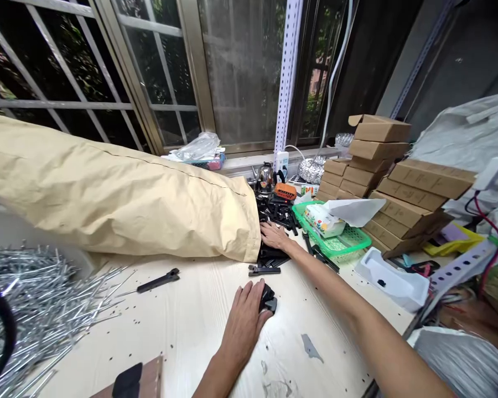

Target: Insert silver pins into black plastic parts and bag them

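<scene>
- black parts pile (276, 213) sits by the end of the beige cloth tube (182, 204), long axes every which way
- right hand (274, 236) is closer, at that end, can't tell if it's gripping
- left hand (245, 309), in front of the tube, fingers curled round dark pieces (268, 298)

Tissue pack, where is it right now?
In the head view, the tissue pack sits in the green plastic basket, right of centre, between your right hand and the stacked cardboard boxes.

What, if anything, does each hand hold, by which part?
Left hand: a chunky black plastic piece, by its left side, between thumb and fingers. Right hand: at the heaped black plastic parts; whether it grips one is hidden.
</scene>
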`<action>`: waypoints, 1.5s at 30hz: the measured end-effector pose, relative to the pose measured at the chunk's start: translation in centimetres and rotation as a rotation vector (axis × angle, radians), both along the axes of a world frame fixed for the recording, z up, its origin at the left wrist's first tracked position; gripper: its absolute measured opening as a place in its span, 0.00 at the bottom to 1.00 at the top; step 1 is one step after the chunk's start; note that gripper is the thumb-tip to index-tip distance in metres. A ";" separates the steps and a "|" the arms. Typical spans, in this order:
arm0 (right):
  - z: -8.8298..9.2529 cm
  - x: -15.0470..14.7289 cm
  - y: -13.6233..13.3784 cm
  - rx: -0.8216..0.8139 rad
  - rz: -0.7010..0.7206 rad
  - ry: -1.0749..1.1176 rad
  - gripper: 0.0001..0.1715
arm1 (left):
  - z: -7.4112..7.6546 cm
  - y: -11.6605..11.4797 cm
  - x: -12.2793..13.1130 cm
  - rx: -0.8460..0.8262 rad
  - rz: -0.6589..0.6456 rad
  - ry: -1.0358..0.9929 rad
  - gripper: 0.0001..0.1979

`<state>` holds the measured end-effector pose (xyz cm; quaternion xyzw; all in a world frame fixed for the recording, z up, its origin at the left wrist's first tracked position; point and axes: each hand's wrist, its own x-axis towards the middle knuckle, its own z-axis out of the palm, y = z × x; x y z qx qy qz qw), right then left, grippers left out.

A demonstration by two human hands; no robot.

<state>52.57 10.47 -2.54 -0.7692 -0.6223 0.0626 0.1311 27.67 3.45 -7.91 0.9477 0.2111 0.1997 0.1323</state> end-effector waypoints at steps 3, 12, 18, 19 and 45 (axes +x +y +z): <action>-0.2 -1.5 -3.1 -0.001 -0.047 0.031 0.23 | 0.4 -0.2 0.1 -0.009 0.005 -0.012 0.30; -0.8 -8.6 -9.5 0.032 -0.468 0.137 0.29 | 2.0 -0.4 -0.3 0.120 0.257 0.049 0.23; -1.1 -17.2 -5.8 0.163 -0.628 0.258 0.36 | 5.2 1.9 -3.9 0.116 0.574 0.373 0.21; -1.0 -18.5 -4.8 0.176 -0.630 0.301 0.37 | 5.6 2.6 -4.7 0.091 0.621 0.395 0.21; -2.5 -5.3 -18.4 0.126 -0.710 -0.115 0.35 | 12.1 -5.9 -12.7 -1.854 0.664 -1.146 0.07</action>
